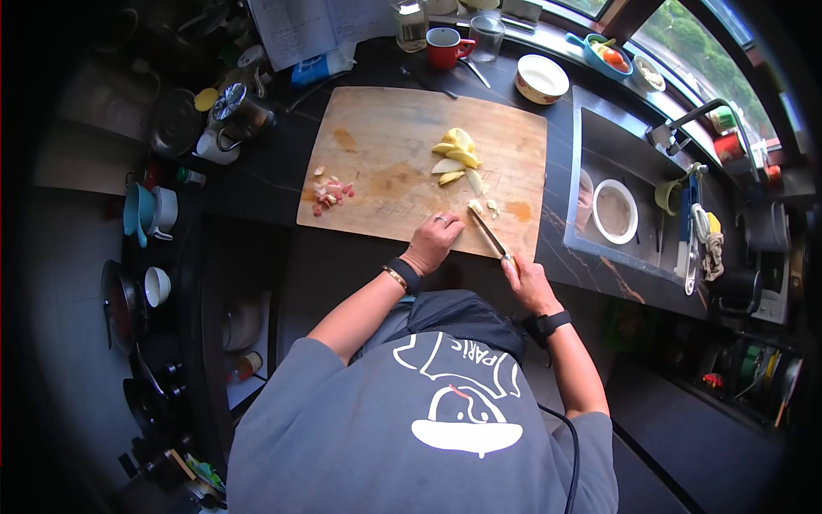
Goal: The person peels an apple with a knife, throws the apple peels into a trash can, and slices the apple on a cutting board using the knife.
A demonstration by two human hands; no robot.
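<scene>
My right hand [528,283] is closed round the handle of a kitchen knife [490,232]. The blade slants up and left over the near edge of a wooden cutting board [385,116], its tip by small chopped pale bits [493,207] that look like garlic. Left of the blade, my left hand [433,240] rests at the board's near edge, its fingers bent and bunched together; anything beneath them is hidden. Yellow slices [457,147], perhaps potato, lie in a pile farther up the board. Diced pink pieces that look like meat [332,194] sit at its left side.
To the right is a sink [575,171] holding a white bowl [615,212], with a faucet [676,133] above. Behind the board stand a red mug [447,50], a glass [486,38] and a patterned bowl [541,80]. A metal pot [240,111] is at the left.
</scene>
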